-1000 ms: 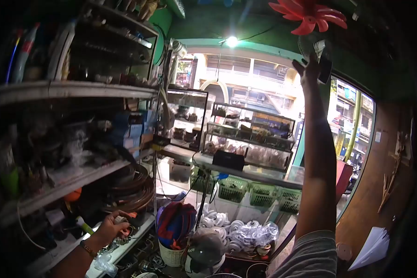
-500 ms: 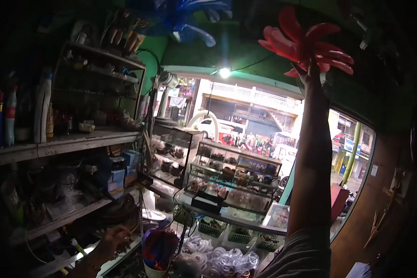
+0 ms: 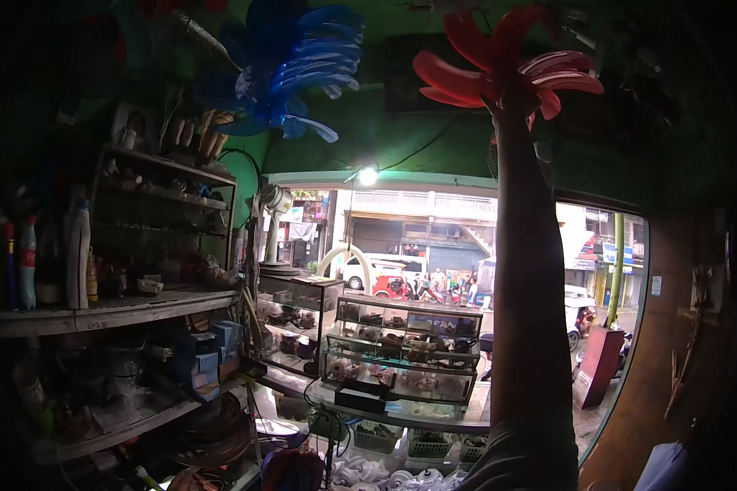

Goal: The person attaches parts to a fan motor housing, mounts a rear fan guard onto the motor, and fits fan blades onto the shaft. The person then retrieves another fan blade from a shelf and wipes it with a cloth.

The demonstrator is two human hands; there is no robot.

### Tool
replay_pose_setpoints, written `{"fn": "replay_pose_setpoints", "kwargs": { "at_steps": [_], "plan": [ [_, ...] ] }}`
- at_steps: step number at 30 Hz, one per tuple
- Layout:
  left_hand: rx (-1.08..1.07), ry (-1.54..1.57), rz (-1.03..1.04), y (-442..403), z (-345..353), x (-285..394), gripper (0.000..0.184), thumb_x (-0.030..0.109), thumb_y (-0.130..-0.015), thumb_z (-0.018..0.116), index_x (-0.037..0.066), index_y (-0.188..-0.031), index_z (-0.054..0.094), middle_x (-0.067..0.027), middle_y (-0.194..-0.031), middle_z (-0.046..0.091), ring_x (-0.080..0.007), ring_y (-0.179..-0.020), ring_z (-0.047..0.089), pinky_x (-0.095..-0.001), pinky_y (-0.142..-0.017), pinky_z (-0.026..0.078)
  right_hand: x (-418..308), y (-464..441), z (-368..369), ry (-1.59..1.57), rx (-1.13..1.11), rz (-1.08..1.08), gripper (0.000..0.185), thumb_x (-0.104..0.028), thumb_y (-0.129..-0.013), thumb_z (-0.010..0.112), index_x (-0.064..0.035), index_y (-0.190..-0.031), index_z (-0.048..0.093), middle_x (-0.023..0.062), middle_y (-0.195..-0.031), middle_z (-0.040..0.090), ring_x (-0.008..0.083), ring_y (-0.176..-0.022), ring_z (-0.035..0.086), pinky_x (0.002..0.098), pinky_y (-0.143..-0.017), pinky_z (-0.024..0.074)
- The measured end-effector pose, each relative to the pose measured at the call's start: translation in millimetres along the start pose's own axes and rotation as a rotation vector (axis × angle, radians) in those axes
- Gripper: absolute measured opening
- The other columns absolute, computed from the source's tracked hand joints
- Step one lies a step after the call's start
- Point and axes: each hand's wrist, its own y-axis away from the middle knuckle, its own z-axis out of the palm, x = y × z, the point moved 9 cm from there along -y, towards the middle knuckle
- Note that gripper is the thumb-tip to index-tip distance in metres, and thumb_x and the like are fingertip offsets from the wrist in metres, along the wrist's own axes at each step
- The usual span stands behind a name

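Observation:
High up, my right hand (image 3: 513,102) is at the underside of a bunch of red fan blades (image 3: 467,82). Its thumb sticks out to the left, while the other fingers are lost in the dark among the blades, so its grip cannot be made out. To the left hangs a bunch of blue blades (image 3: 303,74). My left hand (image 3: 195,479) shows only in part at the bottom edge, near the coiled brown hoses (image 3: 213,434); its fingers are too dark and blurred to read.
Crowded shelves (image 3: 139,311) line the left side. Ahead, glass display cases (image 3: 405,348) stand above green baskets (image 3: 430,446) and bagged white parts. A lit bulb (image 3: 368,176) hangs over the street opening. A wooden panel (image 3: 647,368) is on the right.
The view has tilted upward, bringing the blue blades into sight. My right hand has risen from below the red blades to their centre. My left hand has dropped toward the bottom edge.

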Motion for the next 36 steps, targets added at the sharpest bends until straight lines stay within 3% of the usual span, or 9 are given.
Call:
{"fn": "replay_pose_setpoints", "kwargs": {
  "at_steps": [3,5,9,15,20,23,27,29,36],
  "plan": [
    [-0.295,0.039,0.016,-33,8,-19,0.018,0.024,-0.092,0.047,0.005,-0.093,0.051,-0.0004,-0.060,0.052,-0.0139,-0.055,0.057,-0.0268,-0.054,0.051,-11,27,-12,-0.028,-0.013,-0.052,0.039,-0.020,-0.088,0.050,-0.0031,-0.122,0.042,0.0127,-0.114,0.050,0.0256,-0.101,0.054,0.0423,-0.075,0.0510],
    [-0.053,-0.116,0.246,-105,-23,-28,0.016,0.021,-0.086,0.047,0.008,-0.094,0.052,-0.0046,-0.074,0.055,-0.0143,-0.062,0.055,-0.0275,-0.051,0.043,-7,55,-26,-0.046,-0.024,-0.069,0.039,-0.020,-0.088,0.050,-0.0029,-0.122,0.042,0.0126,-0.114,0.050,0.0253,-0.101,0.054,0.0419,-0.076,0.0507],
    [-0.129,-0.437,0.566,-70,151,104,0.018,0.029,-0.090,0.044,0.011,-0.091,0.049,0.0037,-0.066,0.038,-0.0053,-0.057,0.037,-0.0189,-0.050,0.030,9,154,-70,-0.070,-0.045,-0.058,0.039,-0.019,-0.088,0.050,-0.0026,-0.122,0.042,0.0124,-0.114,0.050,0.0247,-0.101,0.054,0.0411,-0.077,0.0501],
    [-0.550,-0.202,0.777,-99,395,204,0.018,0.007,-0.080,0.053,0.002,-0.097,0.059,-0.0068,-0.091,0.059,-0.0179,-0.083,0.055,-0.0300,-0.073,0.044,64,344,-147,-0.074,0.012,0.130,0.039,-0.019,-0.087,0.050,-0.0022,-0.122,0.042,0.0121,-0.114,0.051,0.0237,-0.101,0.054,0.0399,-0.078,0.0491],
    [-0.899,-0.789,1.146,-115,543,82,0.053,0.048,-0.087,0.047,0.008,-0.121,0.052,-0.0077,-0.099,0.059,-0.0175,-0.094,0.055,-0.0305,-0.080,0.043,89,459,-180,-0.098,0.097,0.322,0.039,-0.019,-0.087,0.049,-0.0018,-0.122,0.042,0.0118,-0.114,0.051,0.0228,-0.101,0.054,0.0389,-0.079,0.0482],
    [-1.217,-0.642,0.705,-42,537,41,0.053,0.044,-0.085,0.055,0.008,-0.124,0.049,-0.0102,-0.114,0.056,-0.0201,-0.100,0.053,-0.0343,-0.086,0.041,95,487,-193,-0.099,0.133,0.373,0.039,-0.019,-0.087,0.049,-0.0016,-0.122,0.042,0.0116,-0.114,0.051,0.0224,-0.101,0.053,0.0382,-0.080,0.0477],
    [-1.388,-0.461,0.225,-21,517,-21,0.036,0.031,-0.092,0.048,0.007,-0.119,0.049,-0.0059,-0.094,0.063,-0.0064,-0.059,0.052,-0.0198,-0.048,0.039,99,529,-214,-0.100,0.182,0.417,0.039,-0.019,-0.087,0.049,-0.0013,-0.122,0.043,0.0114,-0.114,0.051,0.0217,-0.101,0.053,0.0374,-0.081,0.0471],
    [-1.236,-0.266,0.130,-28,503,-48,0.030,0.027,-0.093,0.045,0.007,-0.114,0.049,-0.0029,-0.087,0.063,-0.0010,-0.045,0.036,-0.0178,-0.040,0.029,99,555,-227,-0.093,0.209,0.443,0.039,-0.018,-0.087,0.049,-0.0012,-0.122,0.043,0.0113,-0.114,0.051,0.0214,-0.101,0.053,0.0370,-0.081,0.0467],
    [-0.755,0.011,0.148,-61,414,-99,0.012,0.022,-0.094,0.044,0.010,-0.093,0.048,-0.0082,-0.078,0.063,-0.0106,-0.053,0.052,-0.0217,-0.044,0.035,96,606,-247,-0.073,0.262,0.483,0.039,-0.018,-0.087,0.049,-0.0007,-0.122,0.043,0.0110,-0.113,0.052,0.0202,-0.101,0.053,0.0356,-0.083,0.0456]
  ]
}}
